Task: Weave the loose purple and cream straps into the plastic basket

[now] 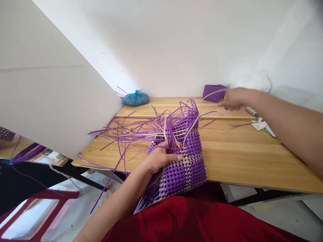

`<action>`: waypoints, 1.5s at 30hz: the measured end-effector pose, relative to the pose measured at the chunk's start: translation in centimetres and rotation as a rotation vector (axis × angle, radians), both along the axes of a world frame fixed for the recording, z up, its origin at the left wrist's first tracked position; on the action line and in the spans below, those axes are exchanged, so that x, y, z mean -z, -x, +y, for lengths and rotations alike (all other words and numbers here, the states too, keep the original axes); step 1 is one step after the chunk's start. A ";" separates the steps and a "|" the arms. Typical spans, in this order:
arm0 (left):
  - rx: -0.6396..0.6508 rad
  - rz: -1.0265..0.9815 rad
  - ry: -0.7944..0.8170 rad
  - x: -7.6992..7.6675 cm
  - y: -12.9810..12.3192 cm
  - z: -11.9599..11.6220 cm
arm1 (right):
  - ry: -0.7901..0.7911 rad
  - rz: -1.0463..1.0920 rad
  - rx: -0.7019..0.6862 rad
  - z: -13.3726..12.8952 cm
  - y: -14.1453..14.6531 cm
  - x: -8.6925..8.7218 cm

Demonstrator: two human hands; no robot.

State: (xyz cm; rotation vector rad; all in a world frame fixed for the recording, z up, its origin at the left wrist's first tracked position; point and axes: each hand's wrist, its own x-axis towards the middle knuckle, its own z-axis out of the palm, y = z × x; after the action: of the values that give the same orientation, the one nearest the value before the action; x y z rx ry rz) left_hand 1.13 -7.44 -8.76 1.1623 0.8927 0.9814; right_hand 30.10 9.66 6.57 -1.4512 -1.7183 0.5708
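A half-woven basket (194,144) of purple and beige plastic strips leans on the table edge against my lap. Around its rim my left hand (161,156) is closed, thumb on the outer wall and fingers inside. Many loose purple strips (136,134) spread from it to the left over the table. Out to the right, above the table, my right hand (234,98) is closed and slightly blurred. From its fingers a beige strip (213,92) curves down toward the basket; whether it joins the basket's rim is hard to make out.
On the table (234,154), at the back, sit a tied blue plastic bag (136,98) and a small purple woven basket (213,93). A crumpled white tissue (259,124) lies beneath my right forearm. A white partition (63,84) borders the left side; a red chair (47,208) stands below.
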 end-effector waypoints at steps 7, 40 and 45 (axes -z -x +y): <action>-0.150 -0.051 -0.075 -0.6 -2.0 1.6 | 0.059 -0.295 -0.551 -11.4 7.2 5.8; -0.253 -0.245 0.170 0.6 -4.4 1.6 | -0.109 -0.213 -0.585 -18.0 6.1 9.6; -0.238 -0.343 0.133 0.7 -4.3 1.3 | -0.566 -0.475 -0.666 -16.3 8.8 10.6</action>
State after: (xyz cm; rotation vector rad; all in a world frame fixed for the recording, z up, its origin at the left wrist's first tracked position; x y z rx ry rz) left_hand 5.46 -6.09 -9.46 0.7567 0.8148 1.2511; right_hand 21.27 -6.63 -4.03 -0.6170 -2.4994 0.0288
